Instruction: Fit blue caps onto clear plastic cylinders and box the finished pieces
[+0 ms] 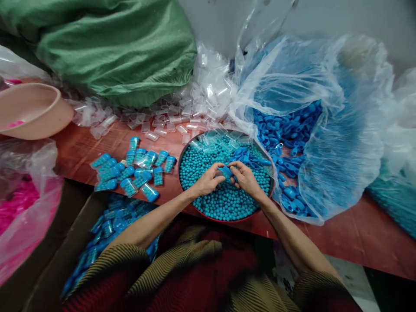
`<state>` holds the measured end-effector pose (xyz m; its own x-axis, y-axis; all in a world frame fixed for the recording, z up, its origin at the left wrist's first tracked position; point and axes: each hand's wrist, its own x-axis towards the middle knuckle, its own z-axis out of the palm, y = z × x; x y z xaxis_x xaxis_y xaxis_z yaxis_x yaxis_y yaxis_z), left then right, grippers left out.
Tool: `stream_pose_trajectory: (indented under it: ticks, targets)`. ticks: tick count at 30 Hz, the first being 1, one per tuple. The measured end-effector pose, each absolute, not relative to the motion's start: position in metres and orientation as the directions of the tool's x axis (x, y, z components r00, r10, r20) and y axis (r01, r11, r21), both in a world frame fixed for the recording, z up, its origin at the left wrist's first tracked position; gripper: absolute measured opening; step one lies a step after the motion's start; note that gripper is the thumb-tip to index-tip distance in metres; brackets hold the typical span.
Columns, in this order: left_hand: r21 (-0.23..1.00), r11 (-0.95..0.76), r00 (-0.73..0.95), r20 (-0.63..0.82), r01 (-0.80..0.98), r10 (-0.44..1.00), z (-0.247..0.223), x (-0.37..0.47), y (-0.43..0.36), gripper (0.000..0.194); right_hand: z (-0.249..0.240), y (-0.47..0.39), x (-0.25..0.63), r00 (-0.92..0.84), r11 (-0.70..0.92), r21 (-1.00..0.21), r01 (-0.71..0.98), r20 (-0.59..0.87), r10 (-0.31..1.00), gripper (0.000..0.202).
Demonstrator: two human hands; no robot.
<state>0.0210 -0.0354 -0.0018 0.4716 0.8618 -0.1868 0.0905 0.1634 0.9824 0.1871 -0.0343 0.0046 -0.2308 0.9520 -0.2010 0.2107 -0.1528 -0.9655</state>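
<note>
Over a round tray [227, 220] of turquoise beads [224, 206], both my hands meet at a small clear tube with a blue cap [225, 172]. My left hand [208, 180] pinches the tube's clear side, its fingers closed. On the blue end, my right hand [246, 177] presses with closed fingertips. Fingers partly hide the tube, so I cannot tell how full it is or how far the cap is on. Loose blue caps [243, 156] and clear empty tubes [211, 143] lie on the beads towards the back of the tray.
Capped tubes of beads [143, 162] lie left on the red table [78, 151]. More fill a box [113, 221] below. Clear tubes [169, 121] are heaped behind, near a green sack [123, 52]. A plastic bag [344, 130] spills blue caps rightward. A pale basin [39, 108] stands far left.
</note>
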Motion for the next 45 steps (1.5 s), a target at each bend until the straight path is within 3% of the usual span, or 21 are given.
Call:
stream_pose_trajectory:
  ticks: [5,10,14,18,24,29,35,39,43,45]
  targets:
    - [0.981,0.190,0.471,-0.186,0.039,0.863,-0.003,0.020,-0.035,0.040,0.006,-0.041,0.190,-0.231,-0.048,-0.967,0.249,-0.107,0.967,0.030]
    - [0.963,0.271,0.491,-0.238,0.004,0.838,-0.004,0.020,-0.037,0.044,0.003,-0.045,0.193,-0.322,-0.153,-0.983,0.102,-0.178,0.930,0.034]
    - [0.958,0.286,0.489,-0.249,-0.001,0.836,0.002,0.020,-0.039,0.046,0.003,-0.044,0.194,-0.314,-0.173,-0.982,0.080,-0.190,0.930,0.033]
    - [0.956,0.294,0.494,-0.256,0.000,0.831,0.009,0.020,-0.042,0.060,0.007,-0.045,0.195,-0.304,-0.142,-0.987,0.074,-0.158,0.940,0.031]
    - [0.980,0.192,0.438,-0.191,0.044,0.879,0.001,0.020,-0.048,0.058,0.004,-0.050,0.197,-0.319,-0.018,-0.970,0.243,-0.098,0.943,0.024]
    - [0.964,0.265,0.484,-0.236,0.009,0.843,0.002,0.022,-0.049,0.062,0.002,-0.051,0.200,-0.335,-0.041,-0.967,0.251,-0.126,0.934,0.027]
    - [0.970,0.237,0.511,-0.225,0.042,0.830,0.003,0.020,-0.048,0.055,0.008,-0.049,0.204,-0.404,0.097,-0.921,0.377,-0.069,0.912,0.027]
    - [0.970,0.139,0.454,-0.217,0.198,0.864,0.001,0.012,-0.045,0.055,0.010,-0.040,0.209,-0.396,0.119,-0.797,0.592,-0.159,0.905,0.023]
    - [0.937,0.206,0.452,-0.319,0.281,0.833,0.002,0.004,-0.041,0.044,0.005,-0.030,0.208,-0.291,0.085,-0.593,0.800,-0.261,0.920,0.011]
    - [0.936,0.232,0.451,-0.333,0.264,0.828,0.003,0.002,-0.041,0.042,0.001,-0.028,0.207,-0.308,-0.009,-0.645,0.764,-0.376,0.874,0.017]
